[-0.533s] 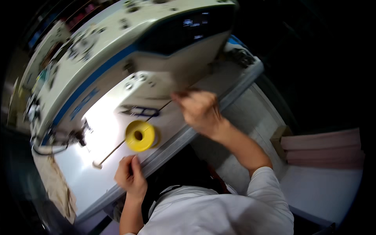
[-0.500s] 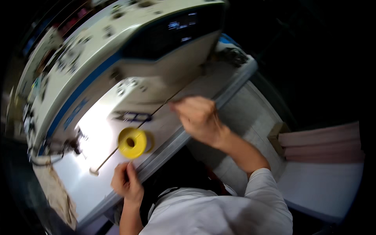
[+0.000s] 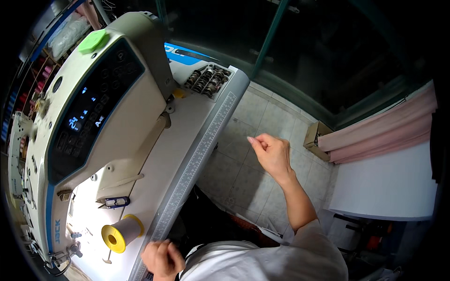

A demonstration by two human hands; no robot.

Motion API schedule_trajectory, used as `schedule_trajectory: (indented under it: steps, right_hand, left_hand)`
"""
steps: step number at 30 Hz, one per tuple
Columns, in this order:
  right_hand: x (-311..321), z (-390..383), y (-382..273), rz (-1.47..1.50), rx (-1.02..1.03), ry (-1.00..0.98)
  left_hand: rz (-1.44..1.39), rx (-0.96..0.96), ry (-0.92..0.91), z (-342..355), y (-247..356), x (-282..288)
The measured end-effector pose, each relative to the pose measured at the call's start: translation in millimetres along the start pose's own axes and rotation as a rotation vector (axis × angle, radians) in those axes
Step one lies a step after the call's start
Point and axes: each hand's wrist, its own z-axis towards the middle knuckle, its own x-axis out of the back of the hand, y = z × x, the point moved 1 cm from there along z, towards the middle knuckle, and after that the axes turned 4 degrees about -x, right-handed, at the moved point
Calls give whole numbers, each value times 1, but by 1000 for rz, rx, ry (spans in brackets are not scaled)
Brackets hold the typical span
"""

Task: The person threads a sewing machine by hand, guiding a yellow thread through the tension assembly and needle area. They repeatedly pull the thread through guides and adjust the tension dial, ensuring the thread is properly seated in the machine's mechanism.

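Near the table's front edge, my left hand [image 3: 161,258] is closed, fingers curled in. Just left of it a large spool [image 3: 128,230] with yellow flanges and pale thread lies on its side, apart from the hand. My right hand [image 3: 273,155] hangs over the tiled floor, past the table edge, thumb and fingers pinched together. Whatever either hand holds, if anything, is too fine or hidden to see. Behind the spool, dark blue thread snips [image 3: 116,202] lie against the base of a white-and-blue sewing machine [image 3: 123,117]. Its work light brightens the table there.
A ruler strip [image 3: 192,161] runs along the table's front edge. A tray of bobbins [image 3: 207,80] sits at the far corner. A green block [image 3: 93,41] rests on the machine head. To the right are a cardboard box [image 3: 317,142] and a pink curtain [image 3: 375,133].
My view has turned, bringing the bobbin tray and machine panel into clear sight. My right hand has moved from above the table to over the floor. My left hand stays near the spool.
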Motion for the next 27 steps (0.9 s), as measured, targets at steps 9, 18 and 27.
schedule_trajectory:
  steps: [9, 18, 27]
  right_hand:
    - [10, 61, -19, 353, 552, 392]
    - [-2, 116, -36, 510, 692, 274]
    - [9, 151, -34, 458, 783, 258]
  left_hand:
    - [107, -176, -415, 157, 14, -85]
    - [104, -158, -507, 220, 5, -131]
    - [123, -117, -540, 232, 7, -140]
